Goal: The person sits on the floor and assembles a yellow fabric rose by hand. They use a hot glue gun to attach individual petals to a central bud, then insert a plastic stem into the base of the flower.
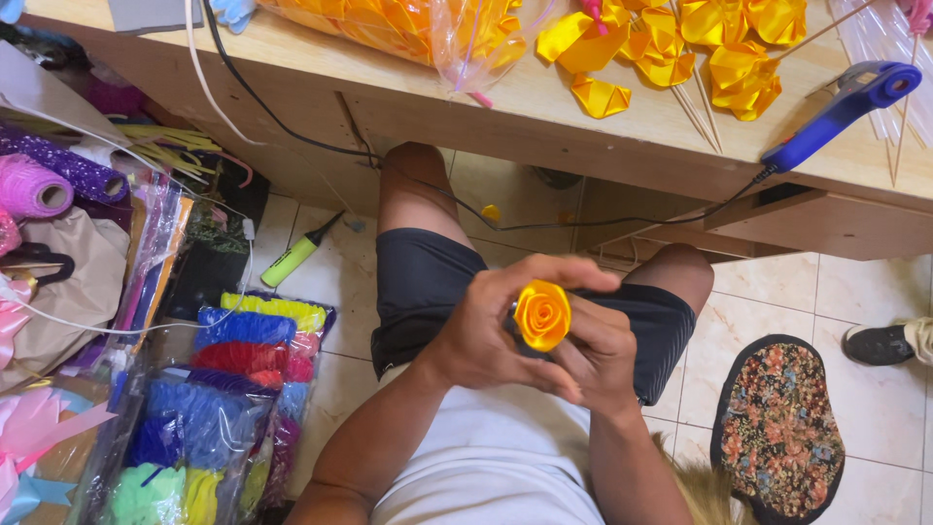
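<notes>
I've got a yellow-orange rolled ribbon rose (542,313) pinched between both hands above the lap, near centre of view, well below the far wooden worktop (544,122). Left hand (486,335) wraps round from the left, thumb arching over the top of the bloom, fingers curling under; grip is clenched on the rose. Right hand (601,352) backs it from the right and below, fingers closed against the base of the bloom, so also grasping it.

To do this step well, imo: keep the spiral tight at the centre, let the outer turns sit a bit looser so petals flare, and hold the base pinched firm w/ the right fingers so the coil can't unwind. Turn the bloom, not the wrists. Don't crush the rim w/ the thumb.

Look of the rose: glossy satin-like ribbon, deep yellow going orange in the folds, neat concentric spiral, centre a tight whorl, outer edge rounded. Can't tell if a stick is in it; base is hidden by fingers.

Far on the worktop: more yellow ribbon roses on thin sticks (680,49) and a blue-grey glue gun (841,112), cord trailing left.
</notes>
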